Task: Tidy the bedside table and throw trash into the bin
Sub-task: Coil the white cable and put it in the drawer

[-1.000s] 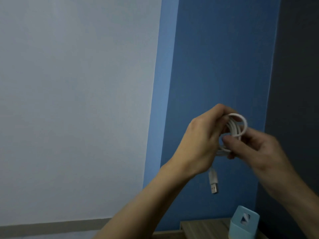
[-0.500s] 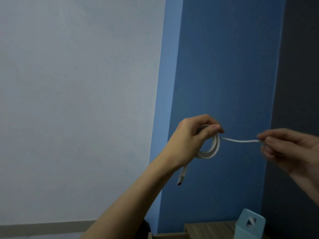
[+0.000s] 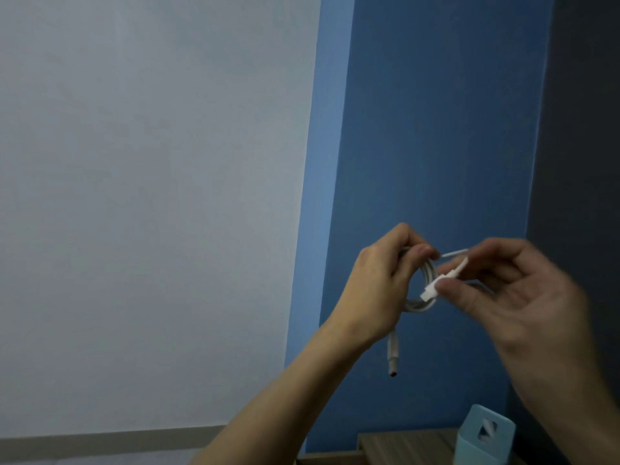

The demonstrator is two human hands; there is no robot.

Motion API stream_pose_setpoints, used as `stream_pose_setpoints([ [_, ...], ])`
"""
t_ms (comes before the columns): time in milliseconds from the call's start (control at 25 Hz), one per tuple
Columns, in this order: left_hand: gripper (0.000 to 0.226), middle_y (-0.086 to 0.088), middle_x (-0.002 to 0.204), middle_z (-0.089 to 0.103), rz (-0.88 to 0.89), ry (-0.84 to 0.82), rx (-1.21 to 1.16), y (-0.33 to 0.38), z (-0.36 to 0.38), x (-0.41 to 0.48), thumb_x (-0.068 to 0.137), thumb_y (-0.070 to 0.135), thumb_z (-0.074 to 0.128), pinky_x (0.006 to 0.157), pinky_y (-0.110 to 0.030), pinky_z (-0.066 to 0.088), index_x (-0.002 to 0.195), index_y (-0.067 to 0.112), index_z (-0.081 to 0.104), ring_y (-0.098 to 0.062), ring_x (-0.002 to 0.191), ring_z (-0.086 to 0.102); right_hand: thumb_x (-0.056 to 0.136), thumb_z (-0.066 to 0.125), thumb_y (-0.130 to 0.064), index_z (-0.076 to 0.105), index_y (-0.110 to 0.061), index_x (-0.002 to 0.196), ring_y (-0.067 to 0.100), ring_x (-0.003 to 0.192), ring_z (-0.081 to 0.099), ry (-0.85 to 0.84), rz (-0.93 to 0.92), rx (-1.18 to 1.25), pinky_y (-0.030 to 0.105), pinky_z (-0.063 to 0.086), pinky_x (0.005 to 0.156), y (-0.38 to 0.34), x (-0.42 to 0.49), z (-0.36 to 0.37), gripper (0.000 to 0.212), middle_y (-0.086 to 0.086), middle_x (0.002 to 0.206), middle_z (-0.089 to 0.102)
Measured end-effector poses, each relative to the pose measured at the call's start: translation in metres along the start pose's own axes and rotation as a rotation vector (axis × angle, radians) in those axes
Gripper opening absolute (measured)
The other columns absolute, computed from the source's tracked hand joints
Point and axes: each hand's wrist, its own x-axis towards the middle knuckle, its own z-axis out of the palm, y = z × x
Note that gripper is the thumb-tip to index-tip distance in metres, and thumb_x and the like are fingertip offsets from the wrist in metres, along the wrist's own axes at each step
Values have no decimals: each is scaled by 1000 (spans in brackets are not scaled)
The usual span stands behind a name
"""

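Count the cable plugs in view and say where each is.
2. The lower plug hangs below the left hand; the upper plug is pinched by the right hand, at the coil.

Only a narrow strip of the wooden surface (image 3: 402,446) shows along the bottom edge. Toward its right end stands a light blue box (image 3: 469,446) with a cut-out opening showing something white inside. The box's base is cropped off.

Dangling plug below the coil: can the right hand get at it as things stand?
Probably not yet. The right hand pinches the white cable's other connector beside the coil that the left hand grips. Nothing stands between it and the dangling plug, so it need only let go first.
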Motion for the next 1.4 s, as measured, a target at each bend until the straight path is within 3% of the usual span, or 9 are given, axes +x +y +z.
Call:
stream_pose_setpoints([
  [80, 18, 17, 68, 56, -15, 13, -54, 3, 3, -1, 97, 16, 47, 65, -17, 42, 81, 17, 56, 1, 66, 51, 52, 74, -14, 49, -23, 83, 11, 70, 69, 120, -24, -57, 18, 54, 67, 9, 1, 5, 41, -3, 73, 71],
  [200, 18, 15, 67, 54, 4, 31, -69, 7, 4, 1, 97, 15, 46, 65, -21, 43, 82, 17, 55, 0, 65, 49, 50, 83, -37, 47, -32, 86, 8, 67, 63, 179, 25, -165, 16, 53, 63, 22, 1, 5, 50, -6, 73, 64],
  [400, 17, 6, 73, 57, 73, -12, 29, 13, 11, -7, 97, 17, 45, 68, -31, 47, 83, 14, 54, -13, 70, 57, 76, 60, 7, 61, -25, 73, -3, 59, 62, 26, 110, -218, 8, 46, 51, 31, 3, 10, 32, -18, 63, 68],
  [560, 16, 2, 75, 58, 95, 35, 0, 11, 12, -7, 95, 16, 45, 71, -36, 48, 82, 13, 54, -19, 75, 58, 79, 66, -6, 64, -13, 70, -1, 62, 62, -40, 87, -201, 9, 47, 55, 31, 2, 5, 11, -9, 65, 70],
  [680, 18, 3, 72, 57, 66, 43, -103, 14, 8, -3, 95, 9, 46, 72, -33, 48, 80, 13, 55, -14, 71, 56, 60, 79, -45, 71, -9, 85, 12, 82, 66, -231, 213, 185, 21, 54, 72, 35, -1, -10, 45, 6, 82, 70],
  [800, 20, 7, 71, 57, 61, 50, -148, 15, 6, -1, 95, 6, 46, 68, -20, 47, 80, 13, 56, -5, 69, 54, 39, 87, -47, 77, -14, 79, 6, 76, 68, -183, 369, 431, 18, 54, 69, 43, 1, -14, 53, -2, 82, 75],
  [1080, 31, 18, 46, 49, 38, 83, -204, 4, -6, 2, 94, 0, 45, 45, -11, 30, 72, 19, 55, -2, 41, 35, 10, 89, -50, 77, -18, 66, 0, 54, 60, 111, 413, 270, 7, 48, 54, 40, 11, -34, 66, -2, 59, 70],
  [1200, 23, 23, 50, 52, 75, 54, -115, 6, -6, -2, 94, 0, 45, 51, -5, 29, 83, 9, 63, 5, 45, 43, 19, 82, -62, 77, -27, 70, -2, 56, 60, 155, 260, 98, 3, 46, 59, 29, 13, -47, 62, -9, 62, 71],
  [1400, 25, 27, 54, 53, 80, 80, -57, 3, -2, 1, 93, -3, 44, 55, -1, 28, 84, 1, 67, 12, 51, 46, 53, 65, -48, 73, -25, 63, 0, 67, 66, 79, 248, 190, 10, 51, 61, 18, 12, -33, 26, -9, 68, 72],
])
